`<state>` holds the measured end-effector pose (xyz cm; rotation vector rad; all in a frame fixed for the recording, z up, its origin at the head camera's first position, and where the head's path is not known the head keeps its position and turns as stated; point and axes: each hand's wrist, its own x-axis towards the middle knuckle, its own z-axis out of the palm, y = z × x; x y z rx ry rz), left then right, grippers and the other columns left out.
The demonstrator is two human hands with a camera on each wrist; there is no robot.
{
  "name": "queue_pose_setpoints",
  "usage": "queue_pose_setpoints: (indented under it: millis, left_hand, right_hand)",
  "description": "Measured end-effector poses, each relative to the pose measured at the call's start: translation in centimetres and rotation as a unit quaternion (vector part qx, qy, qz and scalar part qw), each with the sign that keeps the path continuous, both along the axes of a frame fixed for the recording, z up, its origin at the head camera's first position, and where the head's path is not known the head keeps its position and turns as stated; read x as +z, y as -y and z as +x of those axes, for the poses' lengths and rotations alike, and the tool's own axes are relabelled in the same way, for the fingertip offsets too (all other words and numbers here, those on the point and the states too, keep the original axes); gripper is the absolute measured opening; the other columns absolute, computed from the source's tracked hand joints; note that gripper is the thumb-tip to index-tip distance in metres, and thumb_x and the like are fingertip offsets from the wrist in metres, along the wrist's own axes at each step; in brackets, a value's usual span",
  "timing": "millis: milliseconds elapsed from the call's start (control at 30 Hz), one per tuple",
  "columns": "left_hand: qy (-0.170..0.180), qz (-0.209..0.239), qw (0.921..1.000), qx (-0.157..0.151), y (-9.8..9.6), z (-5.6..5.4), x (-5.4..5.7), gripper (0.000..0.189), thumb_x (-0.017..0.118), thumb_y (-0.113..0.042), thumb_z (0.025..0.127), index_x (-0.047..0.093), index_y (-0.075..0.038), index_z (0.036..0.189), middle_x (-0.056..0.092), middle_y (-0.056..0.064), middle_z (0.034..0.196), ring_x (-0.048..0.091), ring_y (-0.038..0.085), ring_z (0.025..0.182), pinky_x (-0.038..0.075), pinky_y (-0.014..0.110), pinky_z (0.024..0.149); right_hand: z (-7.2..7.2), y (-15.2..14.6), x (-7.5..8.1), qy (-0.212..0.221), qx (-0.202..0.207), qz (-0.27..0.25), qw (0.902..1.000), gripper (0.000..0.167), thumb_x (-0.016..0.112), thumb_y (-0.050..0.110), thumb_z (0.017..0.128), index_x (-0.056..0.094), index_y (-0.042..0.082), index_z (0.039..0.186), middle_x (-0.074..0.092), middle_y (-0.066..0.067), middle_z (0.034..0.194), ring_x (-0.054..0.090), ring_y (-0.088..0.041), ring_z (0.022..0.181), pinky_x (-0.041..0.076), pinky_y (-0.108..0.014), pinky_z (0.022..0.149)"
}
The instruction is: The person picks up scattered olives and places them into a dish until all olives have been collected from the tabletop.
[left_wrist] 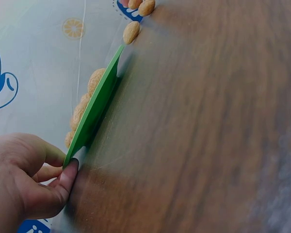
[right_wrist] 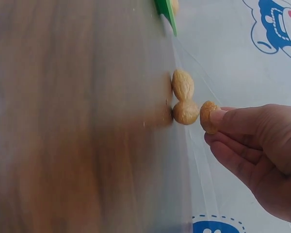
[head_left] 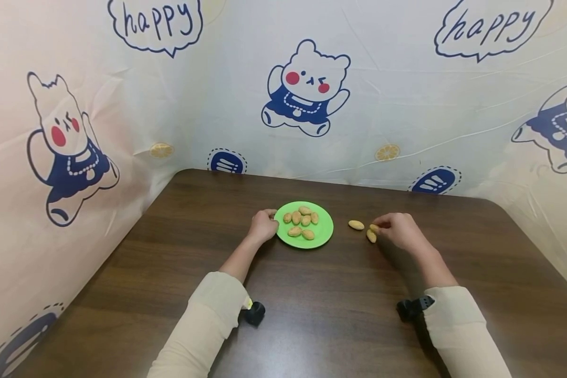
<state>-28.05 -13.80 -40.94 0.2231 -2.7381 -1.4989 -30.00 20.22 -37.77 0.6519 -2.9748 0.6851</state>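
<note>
Several tan, oval nuts in their shells (head_left: 296, 217) lie on a round, bright green plate (head_left: 305, 244). With thumb and fingers, my left hand (head_left: 264, 227) grips the plate's left rim; in the left wrist view the thumb is at the underside of the rim (left_wrist: 87, 131). To the right of the plate, my right hand (head_left: 399, 229) pinches one nut (right_wrist: 209, 117) between thumb and fingers, a little above the table. Just beside and below it lies another nut (head_left: 371, 236) on the wood. A further loose nut (head_left: 356, 225) rests between that one and the plate.
The dark brown wooden table (head_left: 321, 310) stands against a pale cloth backdrop (head_left: 397, 89) with cartoon animals and writing, which hangs behind it and at both sides. A small black camera (head_left: 254, 314) is worn on the left wrist, another black camera (head_left: 412, 308) on the right.
</note>
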Motion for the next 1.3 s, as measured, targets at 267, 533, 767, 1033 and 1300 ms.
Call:
queue_pose_setpoints:
  millis: [267,533,767,1033,1300]
  left_hand:
    - [0.002,-0.002,1.0,0.002,0.1,0.0,0.0,0.044,0.044,0.001,0.086,0.051,0.003,0.129,0.057,0.015,0.114,0.049,0.023,0.097,0.043,0.032,0.079]
    - [0.002,-0.004,1.0,0.0,0.1,0.0,0.0,0.044,0.044,0.001,0.086,0.05,0.003,0.129,0.056,0.016,0.117,0.048,0.024,0.101,0.043,0.034,0.082]
    - [0.004,-0.002,1.0,0.001,0.0,0.0,0.1,0.044,0.044,0.001,0.086,0.05,0.003,0.13,0.056,0.016,0.118,0.048,0.024,0.101,0.042,0.034,0.082]
    - [0.007,0.005,1.0,0.002,0.0,0.0,0.0,0.044,0.044,0.001,0.086,0.05,0.003,0.13,0.055,0.016,0.118,0.048,0.024,0.101,0.042,0.033,0.081]
    - [0.005,0.0,1.0,0.003,-0.1,0.0,0.1,0.044,0.044,0.001,0.086,0.051,0.003,0.129,0.057,0.015,0.114,0.049,0.023,0.098,0.043,0.032,0.079]
  right_hand:
    - [-0.3,1.7,0.2,0.003,0.01,-0.016,0.9998,0.016,0.064,0.002,0.084,0.07,-0.003,0.098,0.067,-0.013,0.088,0.059,-0.021,0.076,0.05,-0.034,0.064]
    - [-0.3,3.4,0.4,0.002,0.007,-0.023,0.9997,0.017,0.066,0.008,0.084,0.071,-0.001,0.099,0.067,-0.012,0.09,0.059,-0.02,0.077,0.05,-0.035,0.066]
    - [-0.2,4.8,0.4,0.014,0.003,-0.019,0.9997,0.021,0.065,0.015,0.086,0.071,0.002,0.102,0.067,-0.01,0.091,0.057,-0.019,0.076,0.049,-0.034,0.067]
    - [-0.2,6.3,0.3,0.004,0.02,-0.03,0.9993,0.021,0.066,0.017,0.086,0.071,0.003,0.101,0.068,-0.009,0.092,0.06,-0.019,0.08,0.05,-0.035,0.068]
    - [-0.4,8.0,0.1,0.004,0.037,-0.044,0.9984,0.018,0.066,0.016,0.085,0.072,0.004,0.098,0.068,-0.008,0.091,0.06,-0.018,0.079,0.049,-0.032,0.066]
